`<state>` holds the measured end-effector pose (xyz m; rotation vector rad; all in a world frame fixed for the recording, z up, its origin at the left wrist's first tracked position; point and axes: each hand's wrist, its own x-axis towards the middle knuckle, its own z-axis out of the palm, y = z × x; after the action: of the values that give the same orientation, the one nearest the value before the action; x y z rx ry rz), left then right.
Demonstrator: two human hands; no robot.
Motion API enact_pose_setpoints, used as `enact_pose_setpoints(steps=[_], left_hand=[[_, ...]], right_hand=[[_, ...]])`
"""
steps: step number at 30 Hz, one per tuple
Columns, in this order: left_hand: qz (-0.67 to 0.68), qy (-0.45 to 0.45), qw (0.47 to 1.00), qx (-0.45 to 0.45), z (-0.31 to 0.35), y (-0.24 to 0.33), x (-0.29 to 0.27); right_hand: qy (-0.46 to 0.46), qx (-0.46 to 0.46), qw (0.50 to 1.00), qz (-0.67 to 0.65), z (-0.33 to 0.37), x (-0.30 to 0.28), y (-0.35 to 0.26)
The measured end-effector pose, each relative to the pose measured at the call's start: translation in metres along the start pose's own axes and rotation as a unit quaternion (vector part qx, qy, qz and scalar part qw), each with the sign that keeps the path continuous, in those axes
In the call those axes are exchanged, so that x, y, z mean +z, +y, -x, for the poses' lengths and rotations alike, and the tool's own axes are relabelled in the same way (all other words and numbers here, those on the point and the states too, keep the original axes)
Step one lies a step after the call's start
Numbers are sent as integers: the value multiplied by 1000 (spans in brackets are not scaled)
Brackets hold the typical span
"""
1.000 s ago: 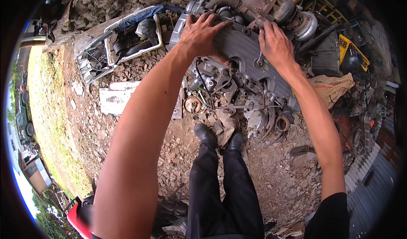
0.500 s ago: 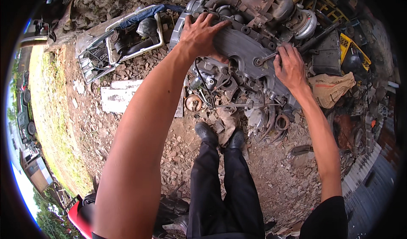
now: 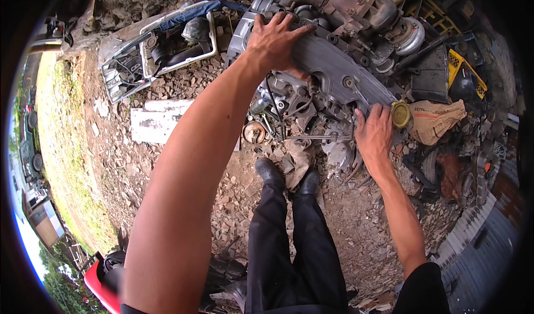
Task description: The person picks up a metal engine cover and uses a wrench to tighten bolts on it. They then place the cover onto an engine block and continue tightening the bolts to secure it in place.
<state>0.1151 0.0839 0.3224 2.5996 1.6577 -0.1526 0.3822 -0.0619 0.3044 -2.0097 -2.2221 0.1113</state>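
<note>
A long grey ribbed engine cover (image 3: 334, 63) lies across the top of an engine in front of me. My left hand (image 3: 276, 38) is spread over its left part, fingers toward the far side and thumb at the near edge. A thin metal wrench (image 3: 359, 94) has its round end on a bolt in the cover. Its other end runs into the fingers of my right hand (image 3: 375, 136), which are closed around it, partly hiding the handle. Just right of those fingers, a yellow round cap (image 3: 400, 113) sits at the cover's right end.
Loose engine parts and tools, including a long metal rod (image 3: 320, 137), lie before my feet (image 3: 270, 172). To the left are a white-framed crate of parts (image 3: 214, 38) and a white panel (image 3: 156, 122). A brown paper sack (image 3: 436, 119) and yellow plastic crate (image 3: 464, 72) lie right.
My right hand has swung the wrench handle toward me, and the yellow cap has come into sight. The left hand stays spread on the cover, while the view has shifted slightly.
</note>
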Motion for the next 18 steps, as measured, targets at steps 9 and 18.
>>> enact_pose_setpoints(steps=[9, 18], left_hand=[[52, 27, 998, 18, -3, -1, 9], [50, 35, 998, 25, 0, -6, 10]], right_hand=[[-33, 128, 971, -198, 32, 9, -70], [-107, -12, 983, -147, 28, 8, -47]])
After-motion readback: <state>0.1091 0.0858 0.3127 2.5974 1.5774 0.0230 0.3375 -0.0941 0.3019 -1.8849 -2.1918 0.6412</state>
